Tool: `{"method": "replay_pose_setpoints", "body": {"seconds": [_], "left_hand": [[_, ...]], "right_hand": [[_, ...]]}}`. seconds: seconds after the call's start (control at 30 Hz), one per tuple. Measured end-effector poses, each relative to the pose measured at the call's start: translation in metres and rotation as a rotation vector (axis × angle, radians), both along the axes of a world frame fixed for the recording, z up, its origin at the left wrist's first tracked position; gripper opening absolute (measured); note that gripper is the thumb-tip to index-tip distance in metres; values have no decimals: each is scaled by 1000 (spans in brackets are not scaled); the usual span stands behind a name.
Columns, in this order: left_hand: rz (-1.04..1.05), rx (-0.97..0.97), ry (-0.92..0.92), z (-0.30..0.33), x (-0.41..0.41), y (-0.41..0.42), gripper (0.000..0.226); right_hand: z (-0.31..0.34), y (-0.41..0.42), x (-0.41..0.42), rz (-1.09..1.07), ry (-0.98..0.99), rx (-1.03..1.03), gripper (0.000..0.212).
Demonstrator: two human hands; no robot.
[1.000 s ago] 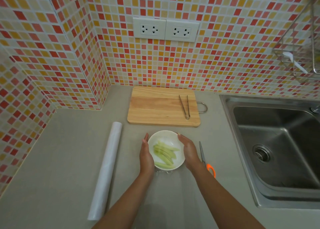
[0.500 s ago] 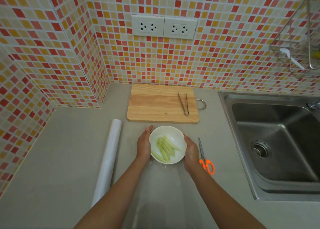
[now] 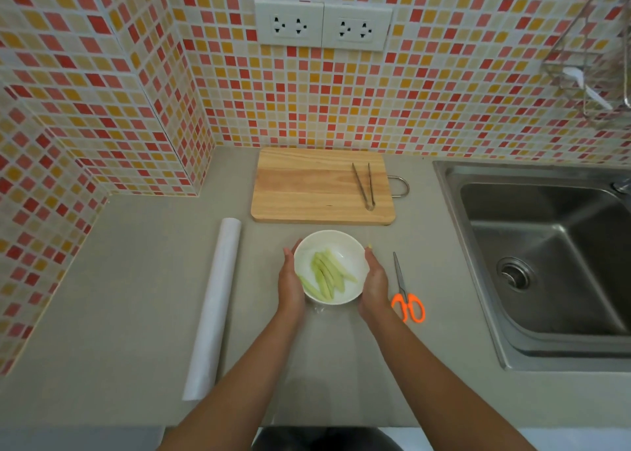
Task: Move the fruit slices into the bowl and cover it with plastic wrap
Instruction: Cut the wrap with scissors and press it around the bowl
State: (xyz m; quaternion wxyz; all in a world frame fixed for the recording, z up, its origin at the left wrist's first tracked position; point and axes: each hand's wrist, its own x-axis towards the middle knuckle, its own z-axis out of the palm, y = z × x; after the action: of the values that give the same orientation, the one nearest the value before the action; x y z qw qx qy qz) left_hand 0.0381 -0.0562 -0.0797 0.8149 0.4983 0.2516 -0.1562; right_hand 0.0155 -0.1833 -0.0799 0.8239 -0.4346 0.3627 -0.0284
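Note:
A white bowl [image 3: 345,245] stands on the grey counter just in front of the cutting board, with several pale green fruit slices [image 3: 326,274] inside. My left hand [image 3: 290,281] lies flat against the bowl's left side. My right hand [image 3: 375,281] is pressed against its right side with straight fingers. A bit of crinkled clear plastic wrap [image 3: 319,310] shows under the bowl's near edge, and a glossy sheet runs from it toward me between my forearms. Whether film covers the bowl's top I cannot tell.
A roll of plastic wrap [image 3: 215,307] lies to the left. Orange-handled scissors [image 3: 406,297] lie right of the bowl. Metal tongs [image 3: 364,186] rest on the wooden cutting board [image 3: 307,187] behind. A steel sink [image 3: 553,256] fills the right side. Tiled walls close the back and left.
Both hands have slid along the bowl's sides, the right one from the far rim toward the near side. The bowl and its slices have turned a little.

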Motion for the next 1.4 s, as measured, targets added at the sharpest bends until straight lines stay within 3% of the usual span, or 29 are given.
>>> {"method": "replay_pose_setpoints", "body": {"seconds": [0.1,0.27,0.47,0.67,1.07,1.2,1.3,1.4], "left_hand": [[14,-143,69,0,6,-2,45],[15,-235,102,3,12,-4,45],[-38,-131,38,8,22,0,63],[26,27,-72,4,11,4,58],[205,-50,-17,5,-8,-12,59],[168,-88,-2,6,3,-6,48],[133,-116,55,5,7,4,53],[35,-145,60,6,9,7,59]], "right_hand": [[0,5,-2,-28,-13,78,47],[3,7,-2,-34,-19,87,51],[6,2,2,-141,6,-19,30],[6,9,8,-177,33,-59,21],[8,38,1,-299,-7,-85,21],[6,34,-4,-292,-6,-142,28],[13,18,4,-224,-18,-219,38],[21,5,13,-124,-74,-100,29]]}}
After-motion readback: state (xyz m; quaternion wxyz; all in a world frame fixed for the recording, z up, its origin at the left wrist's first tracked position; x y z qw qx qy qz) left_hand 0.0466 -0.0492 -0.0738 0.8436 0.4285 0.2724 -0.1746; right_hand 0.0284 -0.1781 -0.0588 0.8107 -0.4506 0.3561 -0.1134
